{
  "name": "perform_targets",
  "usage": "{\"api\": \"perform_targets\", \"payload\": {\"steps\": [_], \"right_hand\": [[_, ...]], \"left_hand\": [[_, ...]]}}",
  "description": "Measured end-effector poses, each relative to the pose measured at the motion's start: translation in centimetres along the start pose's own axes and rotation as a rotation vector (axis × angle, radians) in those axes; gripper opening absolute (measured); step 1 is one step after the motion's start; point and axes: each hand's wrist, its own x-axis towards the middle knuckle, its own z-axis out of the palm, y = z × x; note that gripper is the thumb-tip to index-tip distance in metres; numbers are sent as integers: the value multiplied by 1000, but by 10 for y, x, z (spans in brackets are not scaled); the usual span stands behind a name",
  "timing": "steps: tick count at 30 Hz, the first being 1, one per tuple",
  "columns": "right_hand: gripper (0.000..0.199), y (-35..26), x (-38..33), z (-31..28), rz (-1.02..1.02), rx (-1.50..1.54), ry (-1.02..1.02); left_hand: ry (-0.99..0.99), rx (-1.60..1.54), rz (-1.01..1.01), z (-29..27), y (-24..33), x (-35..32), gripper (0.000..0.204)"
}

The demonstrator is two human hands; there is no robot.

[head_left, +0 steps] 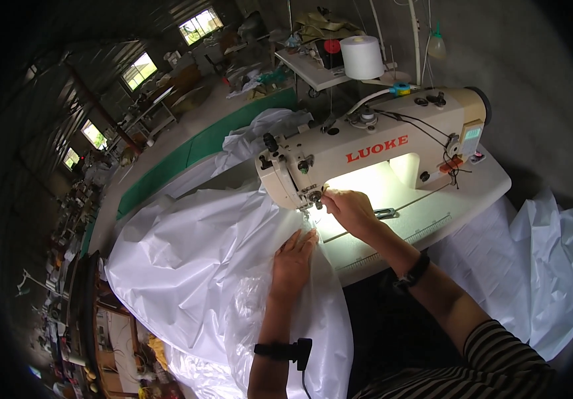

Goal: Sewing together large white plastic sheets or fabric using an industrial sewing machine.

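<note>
A white industrial sewing machine [366,147] stands in front of me, its work light shining on the bed. Glossy white sheeting [180,233] spreads from under the needle area toward me and to the left. My left hand [293,261] lies flat on it just below the presser foot [306,214], fingers stretched out. Up at the machine head, my right hand [349,209] has its fingertips pinched together beside a dark round knob [315,197]. What they grip, if anything, is too small to make out. Thread snips [385,213] rest on the bed behind my right wrist.
A large white thread cone [361,58] stands behind the machine. More white sheeting [532,266] hangs at the right. A long table with a green side [200,146] runs off to the far left. Shelves with clutter [110,332] stand at the lower left.
</note>
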Motion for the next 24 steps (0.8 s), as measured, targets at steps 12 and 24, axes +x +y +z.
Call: {"api": "perform_targets", "payload": {"steps": [12,24], "right_hand": [[23,-6,-20,-13,-79,-56,24],[22,14,-206,-20,399,675,-773]], "left_hand": [[-131,19,3,-11,8,-17,42],[954,75,-958,-167,-45,-292,41]]}}
